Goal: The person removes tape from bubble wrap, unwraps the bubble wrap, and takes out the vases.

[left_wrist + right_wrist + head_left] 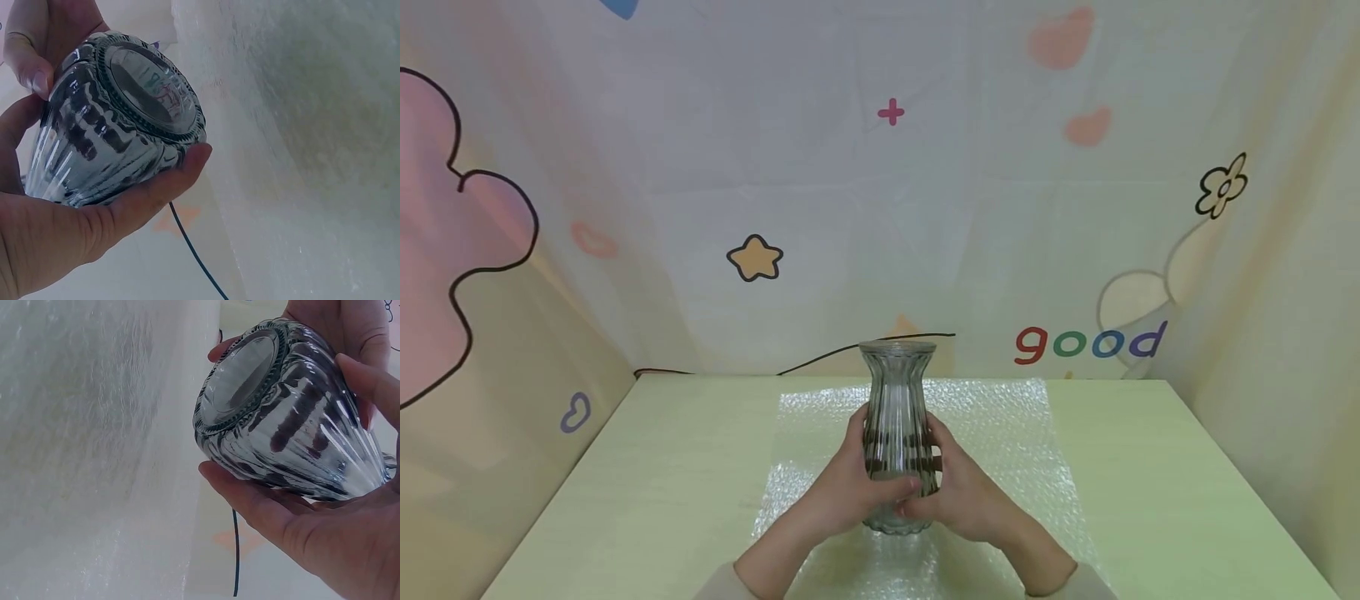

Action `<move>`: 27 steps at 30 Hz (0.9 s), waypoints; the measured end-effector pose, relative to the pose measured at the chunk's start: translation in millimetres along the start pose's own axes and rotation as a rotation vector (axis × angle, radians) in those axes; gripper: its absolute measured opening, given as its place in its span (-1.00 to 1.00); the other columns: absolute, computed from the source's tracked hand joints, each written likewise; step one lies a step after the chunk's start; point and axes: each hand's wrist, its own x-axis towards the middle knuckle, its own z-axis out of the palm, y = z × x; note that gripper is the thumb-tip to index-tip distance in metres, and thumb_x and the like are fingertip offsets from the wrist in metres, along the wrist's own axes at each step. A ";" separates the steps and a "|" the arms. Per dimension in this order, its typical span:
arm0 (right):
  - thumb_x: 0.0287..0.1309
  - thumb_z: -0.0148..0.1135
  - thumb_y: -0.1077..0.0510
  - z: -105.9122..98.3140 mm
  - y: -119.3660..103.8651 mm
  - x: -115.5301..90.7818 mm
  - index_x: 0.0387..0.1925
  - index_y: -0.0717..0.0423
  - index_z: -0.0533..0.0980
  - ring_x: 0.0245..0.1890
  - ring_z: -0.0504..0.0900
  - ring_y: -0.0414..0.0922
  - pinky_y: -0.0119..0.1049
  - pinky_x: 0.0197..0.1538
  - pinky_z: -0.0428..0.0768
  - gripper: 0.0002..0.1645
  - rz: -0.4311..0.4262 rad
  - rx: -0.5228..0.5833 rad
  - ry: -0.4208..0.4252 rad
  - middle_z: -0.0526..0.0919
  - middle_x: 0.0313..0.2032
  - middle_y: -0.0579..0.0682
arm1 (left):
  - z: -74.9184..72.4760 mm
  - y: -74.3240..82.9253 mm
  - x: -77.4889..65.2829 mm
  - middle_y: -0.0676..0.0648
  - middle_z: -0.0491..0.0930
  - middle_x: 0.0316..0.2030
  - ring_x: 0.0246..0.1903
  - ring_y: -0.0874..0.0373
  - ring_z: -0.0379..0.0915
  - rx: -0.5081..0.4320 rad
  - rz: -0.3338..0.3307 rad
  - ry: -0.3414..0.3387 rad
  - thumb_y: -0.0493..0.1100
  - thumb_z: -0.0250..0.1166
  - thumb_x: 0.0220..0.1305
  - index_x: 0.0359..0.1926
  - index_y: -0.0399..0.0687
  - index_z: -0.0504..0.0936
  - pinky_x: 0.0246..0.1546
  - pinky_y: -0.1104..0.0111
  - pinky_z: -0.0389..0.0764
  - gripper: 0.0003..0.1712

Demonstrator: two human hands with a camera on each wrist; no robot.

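A clear, ribbed glass vase [897, 400] with a flared rim and narrow neck stands upright between my two hands. My left hand [850, 483] grips its lower left side, thumb across the front. From the right, my right hand [966, 496] grips it the same way, the two thumbs close together near the base. In the left wrist view the vase [81, 137] shows its round, scalloped bottom, held above the bubble wrap [312, 187]. The right wrist view shows that bottom of the vase [300, 425] too, with fingers around the body.
Under the vase, a sheet of bubble wrap [1000, 450] lies spread over the middle of the pale table [647, 467]. A printed curtain [820, 167] with a star, hearts and the word "good" hangs behind the table and along its sides.
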 end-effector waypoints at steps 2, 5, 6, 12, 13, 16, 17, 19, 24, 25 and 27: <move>-0.13 0.66 0.20 -0.1 -0.2 1.6 0.65 -0.22 -0.11 0.31 0.44 0.17 0.07 0.20 0.58 0.48 -0.015 -0.011 0.003 0.33 0.35 0.07 | 1.1 0.6 1.4 -0.22 0.32 0.44 0.36 -0.17 0.39 0.020 0.006 0.020 0.07 0.60 0.11 0.65 0.17 -0.26 0.36 -0.14 0.41 0.40; -0.15 0.66 0.24 -0.4 0.0 3.8 0.65 -0.25 -0.14 0.30 0.45 0.13 0.09 0.26 0.53 0.51 -0.039 -0.020 0.000 0.34 0.36 0.05 | 2.8 0.7 3.8 -0.22 0.35 0.41 0.33 -0.16 0.41 0.048 0.020 0.044 0.07 0.61 0.10 0.65 0.12 -0.23 0.34 -0.15 0.42 0.39; -0.16 0.65 0.25 -0.4 0.1 4.5 0.65 -0.26 -0.14 0.30 0.46 0.12 0.10 0.29 0.51 0.52 -0.050 -0.023 -0.001 0.35 0.37 0.05 | 3.5 0.6 4.5 -0.21 0.36 0.40 0.32 -0.16 0.42 0.055 0.025 0.051 0.07 0.61 0.10 0.64 0.11 -0.22 0.33 -0.14 0.43 0.39; -0.23 0.64 0.33 0.9 -0.1 9.2 0.65 -0.35 -0.18 0.27 0.47 0.01 0.09 0.37 0.39 0.59 -0.131 -0.065 0.007 0.39 0.40 -0.03 | 6.9 -0.8 7.1 -0.24 0.32 0.42 0.35 -0.16 0.38 0.093 0.033 0.102 0.09 0.62 0.07 0.64 0.06 -0.22 0.34 -0.13 0.43 0.40; -0.25 0.64 0.34 1.5 -0.3 9.6 0.65 -0.37 -0.21 0.28 0.46 -0.01 0.10 0.39 0.37 0.62 -0.146 -0.079 0.012 0.38 0.42 -0.05 | 7.6 -0.9 7.5 -0.25 0.31 0.43 0.36 -0.18 0.37 0.105 0.031 0.113 0.10 0.62 0.06 0.64 0.05 -0.21 0.35 -0.14 0.42 0.41; -0.27 0.65 0.36 2.9 -0.7 10.3 0.65 -0.44 -0.29 0.30 0.46 -0.06 0.12 0.45 0.32 0.70 -0.170 -0.110 0.031 0.33 0.47 -0.13 | 9.8 -0.1 8.2 -0.27 0.29 0.45 0.39 -0.21 0.34 0.130 0.022 0.141 0.10 0.63 0.04 0.64 0.02 -0.20 0.37 -0.17 0.40 0.42; -0.27 0.65 0.36 3.2 -0.9 10.4 0.65 -0.44 -0.32 0.31 0.45 -0.07 0.13 0.46 0.31 0.72 -0.176 -0.122 0.037 0.31 0.49 -0.14 | 10.4 0.3 8.6 -0.28 0.29 0.45 0.39 -0.22 0.34 0.137 0.020 0.146 0.10 0.63 0.03 0.64 0.00 -0.20 0.36 -0.17 0.40 0.43; -0.28 0.65 0.37 3.9 -1.4 10.8 0.64 -0.43 -0.34 0.35 0.43 -0.10 0.12 0.50 0.27 0.74 -0.175 -0.135 0.051 0.25 0.52 -0.18 | 11.4 0.8 9.9 -0.28 0.29 0.44 0.38 -0.22 0.35 0.148 0.015 0.156 0.10 0.63 0.03 0.64 -0.02 -0.20 0.35 -0.17 0.42 0.43; -0.34 0.65 0.41 5.6 -3.0 12.3 0.64 -0.45 -0.38 0.37 0.40 -0.14 0.06 0.49 0.31 0.80 -0.181 -0.171 0.088 0.16 0.56 -0.21 | 14.6 2.6 12.5 -0.32 0.32 0.42 0.36 -0.23 0.37 0.173 0.021 0.192 0.06 0.63 0.02 0.63 -0.09 -0.19 0.35 -0.17 0.43 0.42; -0.36 0.65 0.41 6.1 -3.2 12.6 0.64 -0.44 -0.40 0.37 0.40 -0.13 0.06 0.48 0.32 0.82 -0.188 -0.187 0.099 0.14 0.57 -0.20 | 15.5 3.0 12.9 -0.33 0.31 0.43 0.37 -0.24 0.37 0.181 0.026 0.201 0.05 0.63 0.03 0.62 -0.11 -0.18 0.35 -0.17 0.43 0.41; -0.38 0.67 0.39 7.1 -3.6 13.0 0.64 -0.42 -0.44 0.35 0.43 -0.12 0.06 0.44 0.39 0.85 -0.201 -0.230 0.126 0.13 0.59 -0.17 | 17.5 4.0 13.9 -0.34 0.28 0.44 0.38 -0.25 0.36 0.192 0.036 0.218 0.03 0.62 0.02 0.62 -0.13 -0.16 0.37 -0.18 0.41 0.39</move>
